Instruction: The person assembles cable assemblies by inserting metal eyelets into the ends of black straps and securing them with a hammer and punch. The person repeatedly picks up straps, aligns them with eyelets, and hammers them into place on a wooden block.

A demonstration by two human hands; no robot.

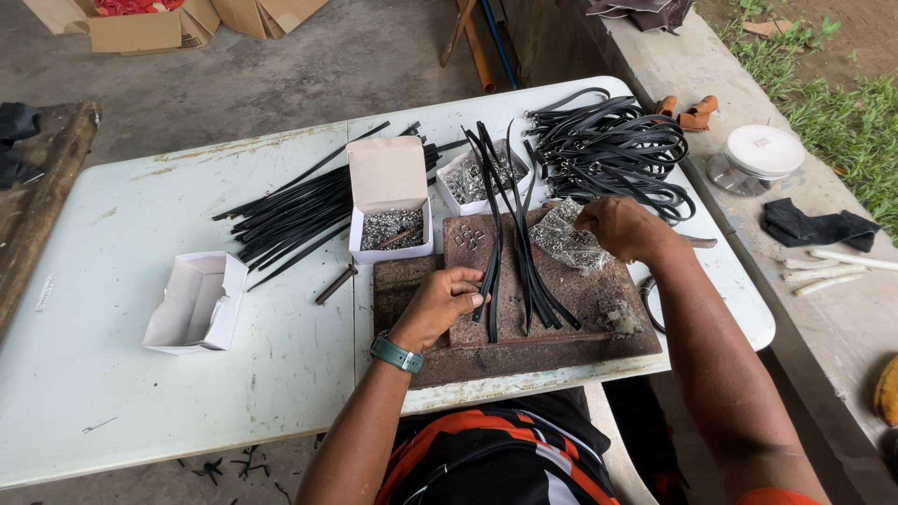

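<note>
My left hand pinches the near end of a black strap that lies on a rusty metal block. Several more black straps are draped across the block beside it. My right hand reaches into a clear plastic bag of small metal pieces at the block's far right; its fingertips are hidden in the bag. I wear a green watch on the left wrist.
A white folding table carries an open white box of metal rivets, a second box of them, an empty white box, a bundle of straight black straps and a heap of looped black straps. A concrete ledge runs along the right.
</note>
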